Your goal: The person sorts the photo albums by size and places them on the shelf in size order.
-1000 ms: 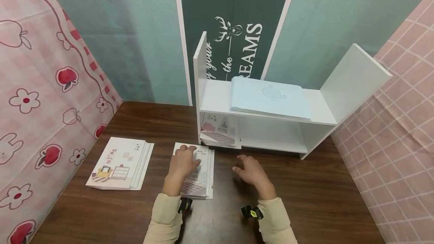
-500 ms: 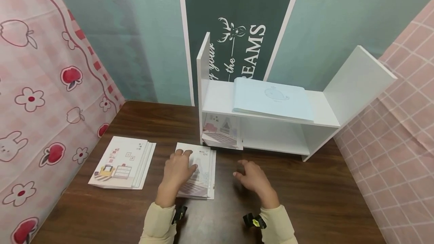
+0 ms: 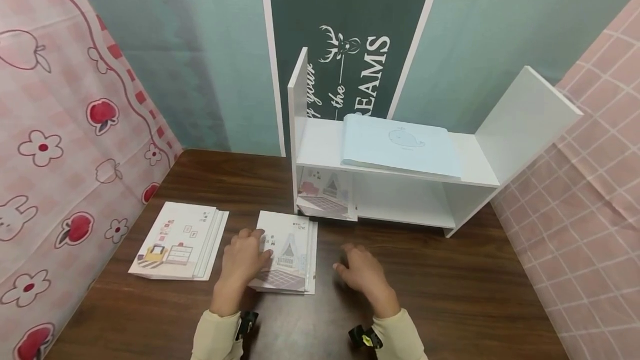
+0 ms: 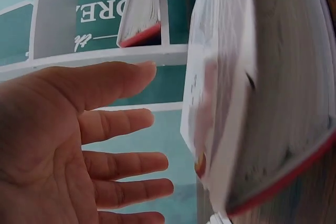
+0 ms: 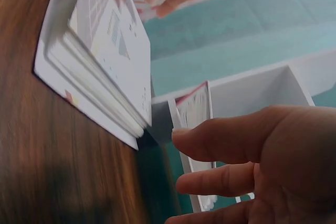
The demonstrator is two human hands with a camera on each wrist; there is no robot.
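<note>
Illustrated books (image 3: 289, 263) sit stacked on the tabletop (image 3: 450, 288), right between the two hands, cover with the little house facing up! Left hand (image 3: 241, 260) is over the stack's left side, fingers stretched out and released, and the left wrist view shows them clear of the covers. Across to the other side: right hand (image 3: 364, 274), just off the stack's right edge, fingers loosely extended over the wood, grasping nothing. Out beyond the left hand's outer side, well apart, lies a second stack (image 3: 172, 240), yellow armchair on top. Ahead of the right hand stands a white shelf (image 3: 320, 146); a pale blue book (image 3: 400, 143) with a whale lies across its upper board, and a pink-and-white book (image 3: 325, 196) fills the left end below.
</note>
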